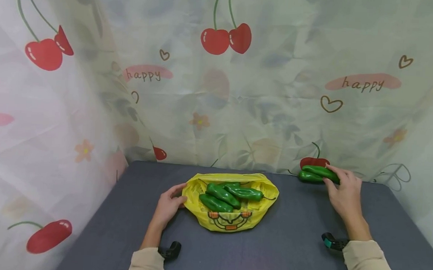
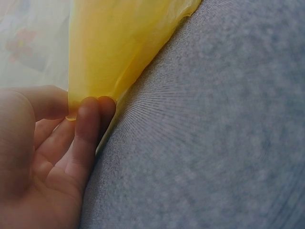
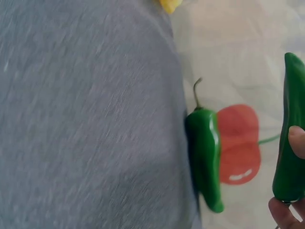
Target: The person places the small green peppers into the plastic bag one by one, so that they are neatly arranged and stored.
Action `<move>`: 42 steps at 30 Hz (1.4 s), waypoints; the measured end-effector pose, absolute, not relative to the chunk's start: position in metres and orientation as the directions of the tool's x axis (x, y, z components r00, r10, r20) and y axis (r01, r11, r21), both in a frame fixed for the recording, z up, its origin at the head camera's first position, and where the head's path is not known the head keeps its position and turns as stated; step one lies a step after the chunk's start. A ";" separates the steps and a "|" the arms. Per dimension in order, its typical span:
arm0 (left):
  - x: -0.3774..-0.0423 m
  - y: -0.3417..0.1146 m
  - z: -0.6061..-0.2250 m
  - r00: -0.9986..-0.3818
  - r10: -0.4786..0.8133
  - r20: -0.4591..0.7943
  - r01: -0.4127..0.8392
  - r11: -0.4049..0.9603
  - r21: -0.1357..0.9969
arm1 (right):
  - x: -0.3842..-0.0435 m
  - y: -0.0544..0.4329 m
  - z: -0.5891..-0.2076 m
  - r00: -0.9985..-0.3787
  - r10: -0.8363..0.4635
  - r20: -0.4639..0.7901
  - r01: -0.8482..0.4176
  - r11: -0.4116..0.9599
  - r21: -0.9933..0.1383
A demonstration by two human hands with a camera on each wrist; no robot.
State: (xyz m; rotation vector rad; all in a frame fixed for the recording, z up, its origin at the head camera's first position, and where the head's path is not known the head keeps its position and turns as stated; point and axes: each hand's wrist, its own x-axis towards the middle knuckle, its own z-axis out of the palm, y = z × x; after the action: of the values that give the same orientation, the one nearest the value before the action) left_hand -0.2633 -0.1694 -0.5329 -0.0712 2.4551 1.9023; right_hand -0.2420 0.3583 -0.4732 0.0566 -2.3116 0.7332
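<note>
A yellow plastic bag (image 1: pixel 230 224) with a printed cartoon pattern stands with its mouth open near the middle of the table. Inside it lie several green chili peppers (image 1: pixel 217 203). My left hand (image 1: pixel 167 207) pinches the bag's left edge between thumb and fingers, which the left wrist view shows close up on the yellow film (image 2: pixel 114 52). Far to the right, my right hand (image 1: pixel 347 195) holds one green chili pepper (image 3: pixel 290 109) above the table. A second loose pepper (image 3: pixel 205 152), stem attached, lies at the table's back edge just beyond it.
The dark grey table (image 1: pixel 269 250) runs back to a hanging curtain (image 1: pixel 239 112) printed with cherries, hearts and lettering. More of the curtain (image 1: pixel 38 151) closes off the left side. A black band device (image 1: pixel 335 241) is worn at the right wrist, another (image 1: pixel 171 250) at the left.
</note>
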 end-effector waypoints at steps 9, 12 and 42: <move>-0.263 -0.169 -0.533 -0.998 -0.014 -0.061 -0.063 0.248 0.967 | -0.237 0.335 -0.457 -0.737 0.143 0.661 -0.290 0.816 -0.500; -0.261 -0.168 -0.530 -0.998 -0.014 -0.059 -0.061 0.247 0.967 | -0.236 0.328 -0.452 -0.737 0.119 0.665 -0.312 0.813 -0.491; -0.264 -0.169 -0.533 -0.998 -0.026 -0.053 -0.058 0.248 0.967 | -0.225 0.229 -0.412 -0.751 0.076 0.656 -0.420 0.711 -0.564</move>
State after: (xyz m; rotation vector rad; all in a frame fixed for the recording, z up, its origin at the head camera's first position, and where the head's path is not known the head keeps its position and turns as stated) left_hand -0.2636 -0.1695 -0.5329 -0.0830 2.4611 1.9084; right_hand -0.2252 0.2287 -0.4118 0.2597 -2.2427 0.9550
